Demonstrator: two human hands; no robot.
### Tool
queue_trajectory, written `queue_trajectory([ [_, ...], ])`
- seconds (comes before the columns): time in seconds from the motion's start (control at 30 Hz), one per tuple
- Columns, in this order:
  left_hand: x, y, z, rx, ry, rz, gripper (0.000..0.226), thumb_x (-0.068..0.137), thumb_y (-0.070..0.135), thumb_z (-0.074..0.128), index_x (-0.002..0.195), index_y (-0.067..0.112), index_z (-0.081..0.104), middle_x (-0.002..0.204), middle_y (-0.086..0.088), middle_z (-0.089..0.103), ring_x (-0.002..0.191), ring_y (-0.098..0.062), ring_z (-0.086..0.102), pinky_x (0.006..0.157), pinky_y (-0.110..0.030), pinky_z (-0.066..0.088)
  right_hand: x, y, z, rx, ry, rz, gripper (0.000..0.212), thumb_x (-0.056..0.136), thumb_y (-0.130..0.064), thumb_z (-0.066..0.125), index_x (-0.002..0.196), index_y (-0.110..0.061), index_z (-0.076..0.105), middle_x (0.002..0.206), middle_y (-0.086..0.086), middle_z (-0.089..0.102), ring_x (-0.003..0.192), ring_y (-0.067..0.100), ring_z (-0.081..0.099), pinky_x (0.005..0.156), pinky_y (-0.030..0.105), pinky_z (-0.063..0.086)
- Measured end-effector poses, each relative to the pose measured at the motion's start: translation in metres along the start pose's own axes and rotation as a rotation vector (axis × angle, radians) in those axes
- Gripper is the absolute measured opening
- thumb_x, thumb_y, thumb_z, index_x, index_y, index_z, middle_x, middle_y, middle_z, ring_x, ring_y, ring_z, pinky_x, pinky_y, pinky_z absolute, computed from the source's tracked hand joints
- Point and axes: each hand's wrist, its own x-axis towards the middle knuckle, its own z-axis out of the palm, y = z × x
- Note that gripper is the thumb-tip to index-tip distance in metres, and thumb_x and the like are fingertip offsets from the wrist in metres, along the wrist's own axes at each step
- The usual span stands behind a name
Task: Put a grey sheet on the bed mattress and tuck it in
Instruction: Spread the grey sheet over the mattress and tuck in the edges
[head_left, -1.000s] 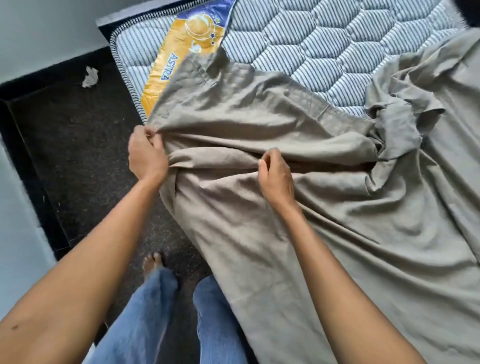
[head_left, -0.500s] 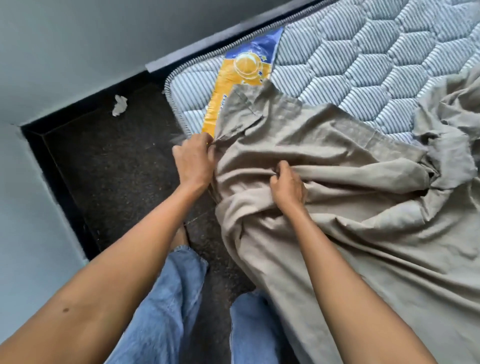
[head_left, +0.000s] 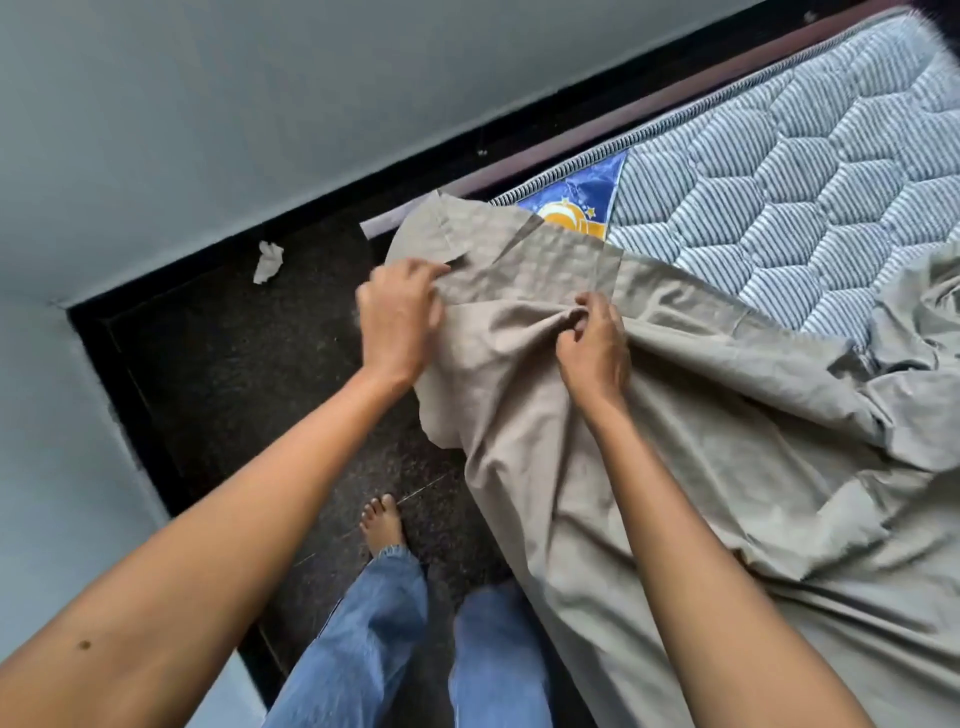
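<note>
A grey sheet lies rumpled over the near side of the quilted, blue-striped mattress and hangs down its front edge. One sheet corner reaches the mattress's far-left corner and covers most of the blue and yellow label. My left hand grips the sheet's edge near that corner. My right hand pinches a bunched fold of the sheet a little to the right. The far part of the mattress is bare.
A grey wall runs behind the bed, close to the mattress corner. Dark floor lies to the left, with a crumpled white scrap near the wall. My legs in blue jeans and a bare foot stand beside the bed.
Both hands have drawn the sheet's corner up toward the mattress's far-left corner, so that it now covers most of the label. The view has swung left toward the wall.
</note>
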Motion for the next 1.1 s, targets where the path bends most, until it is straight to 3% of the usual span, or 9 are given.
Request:
queue_trajectory([
  [0.07,0.003,0.014,0.012,-0.077,-0.075,0.143,0.033,0.085,0.024,0.042,0.104,0.017,0.069,0.098,-0.002,0.068,0.090,-0.024,0.064,0.073,-0.042,0.049,0.000,0.005,-0.001,-0.065,0.105,0.079,0.023,0.087,-0.009,0.048,0.105,-0.003,0.062,0.108,0.020,0.063,0.103,0.035,0.056,0.081,0.038,0.038],
  [0.17,0.016,0.029,0.025,-0.085,-0.210,-0.005,0.029,0.093,0.026,0.049,0.118,0.018,0.061,0.111,-0.004,0.062,0.104,-0.024,0.059,0.079,-0.039,0.046,0.007,0.019,-0.005,-0.254,0.251,0.060,0.025,0.087,-0.018,0.050,0.095,-0.004,0.068,0.102,0.021,0.062,0.101,0.039,0.053,0.082,0.042,0.035],
  [0.37,0.041,0.030,0.031,0.099,-0.447,-0.017,0.046,0.085,0.041,0.064,0.125,0.025,0.048,0.115,-0.008,0.051,0.098,-0.029,0.057,0.075,-0.041,0.048,0.041,0.032,-0.021,-0.222,-0.111,0.125,0.031,0.088,-0.022,0.054,0.118,-0.013,0.051,0.124,0.011,0.056,0.113,0.032,0.052,0.087,0.040,0.041],
  [0.5,0.052,0.031,0.031,0.117,-0.393,-0.019,0.015,0.088,0.028,0.056,0.100,0.018,0.056,0.103,-0.006,0.056,0.093,-0.031,0.058,0.070,-0.038,0.044,0.051,0.042,-0.026,-0.276,-0.351,0.136,0.036,0.087,-0.024,0.059,0.120,-0.015,0.048,0.122,0.013,0.057,0.113,0.033,0.053,0.086,0.038,0.043],
  [0.67,0.061,0.028,0.027,0.079,-0.309,-0.046,0.013,0.090,0.027,0.054,0.091,0.014,0.056,0.095,-0.003,0.058,0.092,-0.026,0.056,0.067,-0.035,0.037,0.063,0.029,-0.019,-0.356,-0.284,0.000,0.019,0.095,-0.023,0.047,0.105,-0.009,0.055,0.112,0.014,0.062,0.106,0.032,0.057,0.079,0.038,0.044],
  [0.8,0.083,0.015,0.010,0.069,-0.027,-0.315,0.016,0.092,0.031,0.052,0.095,0.017,0.057,0.100,-0.002,0.062,0.094,-0.025,0.057,0.070,-0.034,0.037,0.086,-0.013,-0.006,-0.219,-0.163,-0.141,0.024,0.097,-0.019,0.042,0.114,-0.004,0.051,0.113,0.014,0.061,0.105,0.031,0.057,0.080,0.039,0.041],
  [0.93,0.102,0.002,0.009,-0.004,0.153,-0.580,0.021,0.090,0.022,0.049,0.109,0.014,0.055,0.107,-0.008,0.059,0.102,-0.028,0.055,0.079,-0.037,0.040,0.107,-0.053,0.011,0.027,-0.248,-0.338,0.010,0.089,-0.011,0.052,0.093,-0.002,0.055,0.095,0.017,0.062,0.095,0.034,0.056,0.078,0.042,0.040],
  [1.0,0.108,0.002,0.017,0.072,0.124,-0.499,0.030,0.087,0.014,0.049,0.117,0.012,0.054,0.115,-0.012,0.057,0.106,-0.032,0.052,0.085,-0.043,0.040,0.110,-0.055,0.014,0.090,-0.210,-0.276,0.009,0.090,-0.013,0.053,0.089,-0.004,0.054,0.090,0.013,0.062,0.087,0.031,0.057,0.070,0.037,0.041],
  [1.1,0.112,0.009,0.033,0.118,0.024,-0.145,0.029,0.086,0.012,0.051,0.112,0.013,0.062,0.113,-0.010,0.060,0.106,-0.032,0.053,0.087,-0.043,0.036,0.106,-0.045,0.011,0.072,-0.003,-0.129,0.009,0.090,-0.016,0.053,0.087,-0.008,0.055,0.090,0.008,0.062,0.082,0.026,0.056,0.063,0.033,0.035],
])
